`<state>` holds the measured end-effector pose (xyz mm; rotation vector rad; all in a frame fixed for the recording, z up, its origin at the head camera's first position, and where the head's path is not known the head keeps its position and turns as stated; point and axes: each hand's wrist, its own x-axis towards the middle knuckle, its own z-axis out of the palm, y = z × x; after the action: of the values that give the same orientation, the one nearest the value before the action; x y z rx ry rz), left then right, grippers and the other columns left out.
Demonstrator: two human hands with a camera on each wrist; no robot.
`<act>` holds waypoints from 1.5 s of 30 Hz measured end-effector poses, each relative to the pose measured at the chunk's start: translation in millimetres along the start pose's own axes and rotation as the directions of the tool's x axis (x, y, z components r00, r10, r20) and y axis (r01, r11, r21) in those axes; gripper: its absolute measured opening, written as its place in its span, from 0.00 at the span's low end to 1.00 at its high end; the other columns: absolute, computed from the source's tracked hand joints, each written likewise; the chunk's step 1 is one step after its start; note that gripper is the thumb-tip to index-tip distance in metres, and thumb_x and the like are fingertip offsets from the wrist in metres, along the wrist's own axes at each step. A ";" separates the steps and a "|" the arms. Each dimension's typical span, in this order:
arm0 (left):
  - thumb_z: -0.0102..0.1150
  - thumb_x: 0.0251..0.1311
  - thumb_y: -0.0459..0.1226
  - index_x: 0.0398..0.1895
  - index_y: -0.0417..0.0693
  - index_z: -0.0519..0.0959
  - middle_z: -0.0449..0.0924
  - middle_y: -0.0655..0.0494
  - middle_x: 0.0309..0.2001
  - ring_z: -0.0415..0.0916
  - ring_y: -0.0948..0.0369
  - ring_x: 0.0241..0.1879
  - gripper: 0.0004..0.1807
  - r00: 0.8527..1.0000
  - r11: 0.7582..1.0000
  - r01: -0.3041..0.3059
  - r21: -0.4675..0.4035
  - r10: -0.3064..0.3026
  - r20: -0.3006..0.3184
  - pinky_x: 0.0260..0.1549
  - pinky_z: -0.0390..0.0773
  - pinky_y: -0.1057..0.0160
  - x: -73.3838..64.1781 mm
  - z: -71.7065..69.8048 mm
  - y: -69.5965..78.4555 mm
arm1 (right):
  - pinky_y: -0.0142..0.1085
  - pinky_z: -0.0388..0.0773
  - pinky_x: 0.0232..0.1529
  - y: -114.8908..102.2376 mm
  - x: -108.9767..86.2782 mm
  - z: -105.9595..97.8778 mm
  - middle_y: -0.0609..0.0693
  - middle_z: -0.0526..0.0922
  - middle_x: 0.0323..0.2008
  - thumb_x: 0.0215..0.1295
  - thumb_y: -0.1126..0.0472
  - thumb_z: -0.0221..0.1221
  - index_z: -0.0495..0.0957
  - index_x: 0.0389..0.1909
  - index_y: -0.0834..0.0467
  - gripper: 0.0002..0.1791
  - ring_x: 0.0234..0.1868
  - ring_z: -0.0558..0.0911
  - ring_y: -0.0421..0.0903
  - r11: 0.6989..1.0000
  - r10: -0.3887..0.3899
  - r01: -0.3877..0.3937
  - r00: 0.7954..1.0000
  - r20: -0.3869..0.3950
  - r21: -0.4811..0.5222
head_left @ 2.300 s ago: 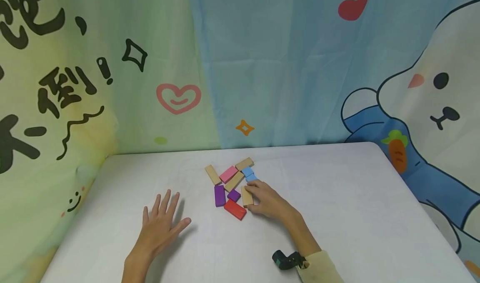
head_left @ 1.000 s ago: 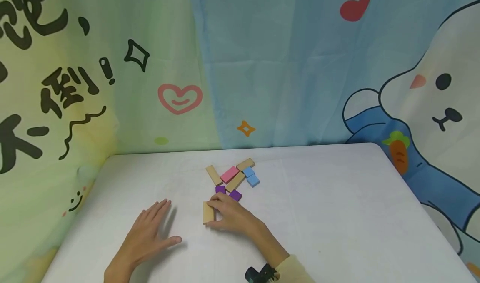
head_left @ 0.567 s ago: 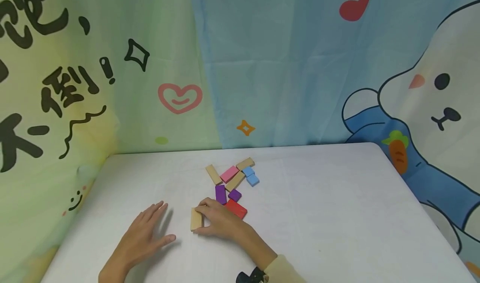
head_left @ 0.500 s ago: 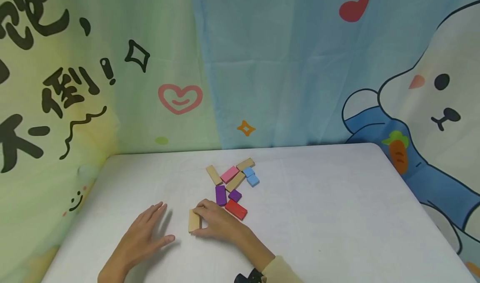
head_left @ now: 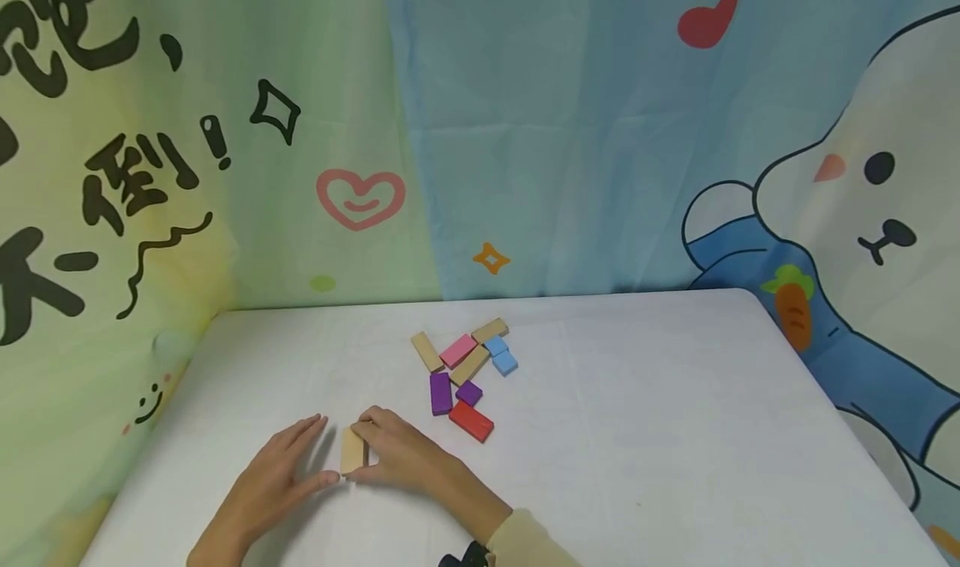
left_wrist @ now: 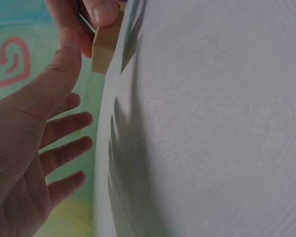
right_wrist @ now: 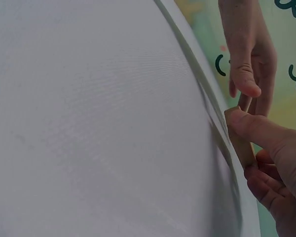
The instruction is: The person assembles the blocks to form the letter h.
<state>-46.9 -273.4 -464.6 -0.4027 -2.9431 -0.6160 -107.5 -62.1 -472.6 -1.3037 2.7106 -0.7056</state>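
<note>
Between thumb and fingers, my right hand (head_left: 401, 453) pinches a plain wooden block (head_left: 353, 451) by its two ends, low over the table. The right wrist view shows the same block (right_wrist: 240, 140) with the thumb on one end and fingertips at the other. Just left of it is my left hand (head_left: 266, 484), fingers extended and thumb pointing toward the block. In the left wrist view the left hand (left_wrist: 34, 138) holds nothing, its fingers spread apart. Whether the left thumb touches the block is unclear.
A loose group of blocks lies farther back on the white table (head_left: 637, 400): a red block (head_left: 472, 421), a purple block (head_left: 441, 393), a small purple block (head_left: 469, 393), a pink block (head_left: 458, 350), blue blocks (head_left: 505, 362) and plain ones (head_left: 427, 352). A printed curtain (head_left: 570, 133) hangs behind.
My right hand has taken the plain block from the group's right side and carried it left and nearer, to beside my left hand. The left hand has shifted slightly left and nearer.
</note>
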 end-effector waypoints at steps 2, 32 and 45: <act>0.67 0.53 0.52 0.65 0.42 0.70 0.73 0.44 0.63 0.71 0.42 0.60 0.39 1.000 1.000 -0.002 -0.001 0.002 -0.004 0.53 0.74 0.38 0.2 -0.8 -0.3 | 0.22 0.74 0.54 -0.6 2.4 2.8 0.49 0.76 0.53 0.57 0.45 0.67 0.75 0.59 0.59 0.32 0.51 0.76 0.38 1.000 0.005 -0.005 1.000 -0.013 -0.015; 0.73 0.43 0.52 0.55 0.47 0.79 0.79 0.60 0.52 0.77 0.56 0.51 0.35 0.989 0.989 -0.148 0.026 0.148 -0.009 0.46 0.80 0.51 6.8 7.8 -4.5 | 0.38 0.72 0.65 52.5 -26.5 -33.9 0.50 0.74 0.61 0.58 0.43 0.65 0.72 0.63 0.59 0.36 0.63 0.72 0.46 0.957 0.286 -0.289 0.955 -0.079 -0.027; 0.73 0.42 0.51 0.55 0.48 0.79 0.79 0.61 0.52 0.76 0.57 0.50 0.34 0.987 0.987 -0.161 0.024 0.161 -0.002 0.46 0.80 0.53 7.8 10.3 -5.5 | 0.43 0.70 0.64 76.8 -30.6 -42.0 0.49 0.75 0.62 0.59 0.45 0.65 0.75 0.61 0.56 0.32 0.64 0.71 0.47 0.942 0.314 -0.318 0.948 -0.050 -0.107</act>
<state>-56.4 -272.2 -474.8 -0.6289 -2.8734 -0.5594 -153.7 18.2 -472.0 -0.8443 2.9248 -0.5498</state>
